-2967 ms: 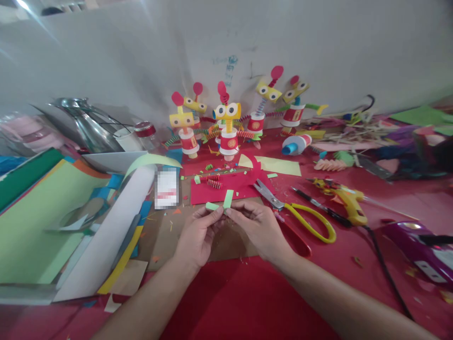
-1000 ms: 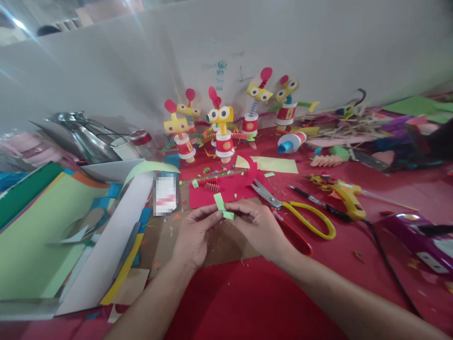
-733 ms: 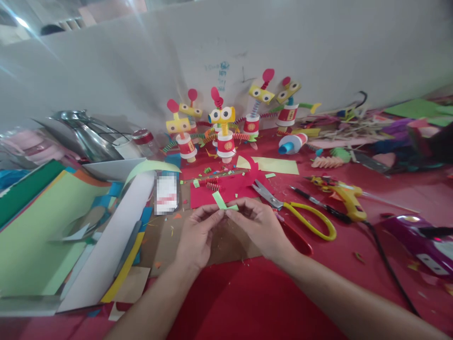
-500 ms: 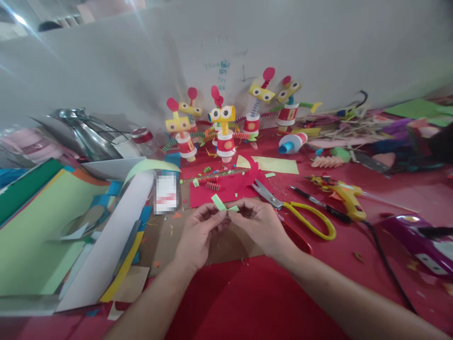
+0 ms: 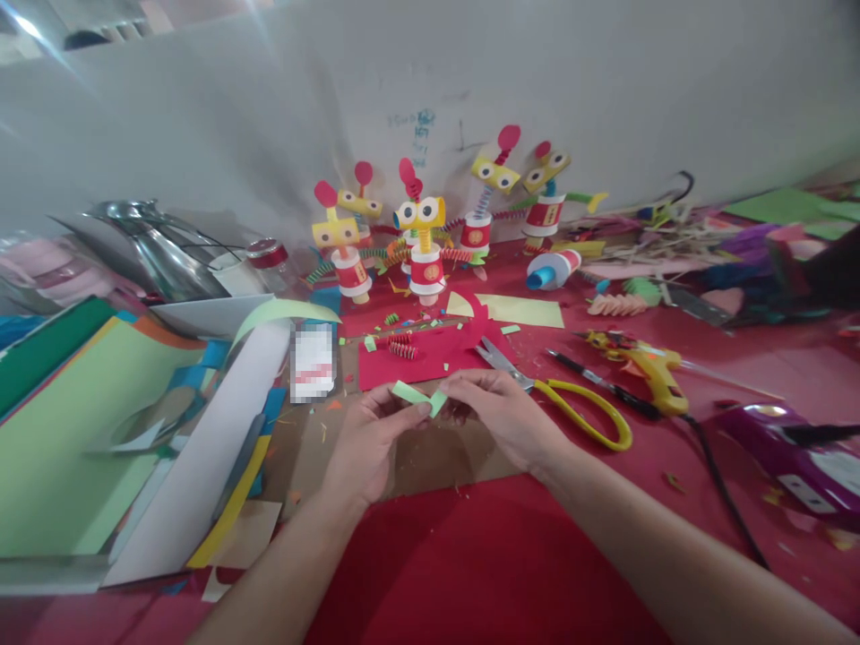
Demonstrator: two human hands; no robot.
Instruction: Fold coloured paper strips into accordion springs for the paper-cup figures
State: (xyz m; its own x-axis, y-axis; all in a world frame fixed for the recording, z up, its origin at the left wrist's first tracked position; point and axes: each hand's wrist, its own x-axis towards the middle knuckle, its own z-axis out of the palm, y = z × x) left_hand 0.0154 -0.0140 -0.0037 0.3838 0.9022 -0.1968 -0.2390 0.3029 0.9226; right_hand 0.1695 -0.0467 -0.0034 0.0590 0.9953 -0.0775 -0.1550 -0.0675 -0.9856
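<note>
Pinching green paper (image 5: 411, 392), left grip (image 5: 366, 437) and right grip (image 5: 503, 414) (both nearly closed; scissors (image 5: 526, 379) beside the right) might crease it crooked through uneven pressure.

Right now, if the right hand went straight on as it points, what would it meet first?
The right hand would likely meet the green paper between the hands, then the left hand; depth is unclear.

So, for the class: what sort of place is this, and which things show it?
Probably a craft worktable, perhaps in a workshop: paper-cup figures stand by the wall, scissors and a glue gun lie nearby, and the left hand and right hand hold green paper.
</note>
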